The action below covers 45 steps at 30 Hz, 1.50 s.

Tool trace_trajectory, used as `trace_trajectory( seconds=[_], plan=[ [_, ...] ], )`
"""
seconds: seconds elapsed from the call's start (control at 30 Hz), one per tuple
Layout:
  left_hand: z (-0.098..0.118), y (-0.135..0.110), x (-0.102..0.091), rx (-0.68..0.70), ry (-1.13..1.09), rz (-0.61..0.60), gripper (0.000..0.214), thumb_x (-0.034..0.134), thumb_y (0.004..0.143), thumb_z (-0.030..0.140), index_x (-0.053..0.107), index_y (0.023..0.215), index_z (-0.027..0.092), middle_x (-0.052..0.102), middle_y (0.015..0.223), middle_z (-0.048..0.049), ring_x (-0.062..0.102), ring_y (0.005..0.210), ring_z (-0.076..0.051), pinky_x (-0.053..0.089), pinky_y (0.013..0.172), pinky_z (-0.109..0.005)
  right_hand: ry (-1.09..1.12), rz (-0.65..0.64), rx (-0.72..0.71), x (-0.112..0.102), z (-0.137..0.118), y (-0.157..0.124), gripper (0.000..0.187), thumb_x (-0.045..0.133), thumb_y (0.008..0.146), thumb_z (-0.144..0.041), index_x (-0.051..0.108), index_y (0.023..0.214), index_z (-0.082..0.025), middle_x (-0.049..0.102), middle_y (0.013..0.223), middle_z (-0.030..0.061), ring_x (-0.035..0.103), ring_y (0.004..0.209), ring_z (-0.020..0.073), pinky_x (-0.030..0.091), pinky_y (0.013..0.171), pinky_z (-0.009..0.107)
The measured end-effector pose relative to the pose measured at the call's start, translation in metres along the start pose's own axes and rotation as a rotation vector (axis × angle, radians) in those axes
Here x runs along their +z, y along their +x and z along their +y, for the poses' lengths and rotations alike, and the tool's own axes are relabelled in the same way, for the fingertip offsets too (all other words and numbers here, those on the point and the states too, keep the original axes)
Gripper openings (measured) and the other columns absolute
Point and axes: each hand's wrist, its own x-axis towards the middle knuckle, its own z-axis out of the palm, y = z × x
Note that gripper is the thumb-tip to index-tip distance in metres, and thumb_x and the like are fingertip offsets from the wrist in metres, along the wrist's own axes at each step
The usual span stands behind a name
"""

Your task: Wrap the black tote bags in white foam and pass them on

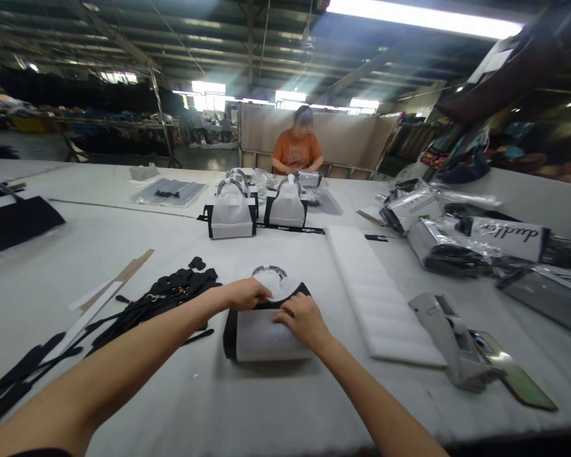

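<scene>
A small black handbag (pixel 261 333) wrapped in white foam sheet lies flat on the white table (pixel 171 393) in front of me. My left hand (pixel 247 293) is closed on the foam at the bag's top edge near the handle (pixel 269 271). My right hand (pixel 303 320) presses on the foam over the bag's upper right, fingers curled against the wrap. A pile of black straps (pixel 171 289) lies just left of my left forearm.
A stack of white foam sheets (pixel 375 298) lies to the right, a tape dispenser (pixel 461 346) beyond it. Two wrapped bags (pixel 231 212) (pixel 286 203) stand further back. A person in an orange shirt (pixel 295 151) sits at the far side. Bagged goods (pixel 457 235) crowd the right.
</scene>
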Motion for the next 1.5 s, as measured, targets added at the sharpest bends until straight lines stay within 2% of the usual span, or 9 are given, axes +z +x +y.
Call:
trace_trajectory(
  seconds=[0.13,0.4,0.5,0.63,0.73,0.87,1.1,1.27,1.5],
  plan=[
    [0.023,-0.002,0.008,-0.08,0.036,0.032,0.014,0.051,0.078,0.021,0.065,0.075,0.02,0.065,0.067,-0.0017,0.056,0.062,-0.016,0.04,0.061,-0.027,0.0,0.01,0.117,0.007,0.004,0.001,0.029,0.073,0.075,-0.046,0.064,0.07,-0.019,0.064,0.075,0.0022,0.053,0.08,0.0191,0.035,0.071,0.031],
    [0.059,-0.028,0.084,-0.222,0.053,0.423,0.031,0.036,0.093,0.034,0.051,0.115,0.019,0.051,0.13,-0.0101,0.042,0.124,-0.027,0.033,0.106,-0.046,-0.013,0.376,0.129,0.007,0.002,-0.013,0.042,0.068,0.08,-0.032,0.055,0.115,-0.012,0.057,0.113,0.0154,0.05,0.108,0.0275,0.041,0.09,0.041],
    [0.061,-0.025,0.08,-0.225,0.048,0.459,0.028,0.04,0.091,0.043,0.055,0.1,0.021,0.058,0.114,-0.0067,0.05,0.11,-0.025,0.039,0.097,-0.044,-0.144,0.407,0.044,0.001,0.002,-0.011,0.05,0.059,0.084,-0.017,0.046,0.132,-0.021,0.033,0.145,0.0176,0.027,0.133,0.0347,0.028,0.103,0.057],
    [0.07,-0.012,0.07,-0.381,0.049,0.481,0.033,0.045,0.086,0.05,0.056,0.097,0.021,0.059,0.1,-0.0068,0.052,0.099,-0.028,0.041,0.088,-0.046,-0.158,0.294,-0.02,-0.002,0.006,-0.008,0.028,0.05,0.082,-0.007,0.064,0.1,-0.022,0.037,0.145,0.0091,0.02,0.137,0.0353,0.013,0.105,0.066],
    [0.073,-0.005,0.073,-0.501,0.037,0.526,0.056,0.051,0.082,0.054,0.045,0.128,0.024,0.057,0.108,-0.0092,0.05,0.1,-0.031,0.041,0.085,-0.048,-0.01,0.275,-0.031,0.001,0.01,-0.012,0.025,0.042,0.081,-0.002,0.062,0.086,-0.017,0.062,0.11,0.01,0.042,0.121,0.0284,0.029,0.103,0.057],
    [0.068,-0.002,0.078,-0.532,0.094,0.522,0.063,0.055,0.081,0.047,0.032,0.139,0.042,0.038,0.138,-0.0119,0.049,0.102,-0.033,0.041,0.081,-0.047,0.116,0.356,-0.076,0.006,0.013,-0.02,0.023,0.04,0.087,-0.006,0.061,0.087,-0.013,0.06,0.078,0.0075,0.051,0.088,0.0228,0.048,0.078,0.038],
    [0.068,-0.005,0.087,-0.463,0.117,0.492,0.061,0.042,0.08,0.013,0.042,0.134,0.038,0.04,0.147,-0.0015,0.048,0.109,-0.032,0.041,0.086,-0.05,0.171,0.433,-0.243,0.004,0.018,-0.035,0.028,0.042,0.089,-0.004,0.062,0.106,-0.016,0.067,0.091,0.0076,0.055,0.086,0.0194,0.051,0.081,0.04],
    [0.07,-0.005,0.097,-0.413,0.114,0.483,0.062,0.038,0.077,0.007,0.043,0.135,0.027,0.045,0.144,-0.0011,0.027,0.137,-0.03,0.016,0.112,-0.057,0.245,0.466,-0.09,0.01,0.012,-0.056,0.031,0.042,0.091,-0.009,0.063,0.11,-0.02,0.068,0.097,0.0076,0.059,0.092,0.0209,0.053,0.08,0.042],
    [0.061,-0.003,0.093,-0.388,0.095,0.423,0.069,0.036,0.078,0.006,0.033,0.141,0.035,0.033,0.151,-0.0007,0.032,0.136,-0.032,0.027,0.107,-0.057,0.222,0.469,-0.06,0.013,0.01,-0.053,0.029,0.044,0.091,-0.008,0.062,0.109,-0.02,0.067,0.101,0.0065,0.057,0.095,0.0197,0.051,0.084,0.039]
  ],
)
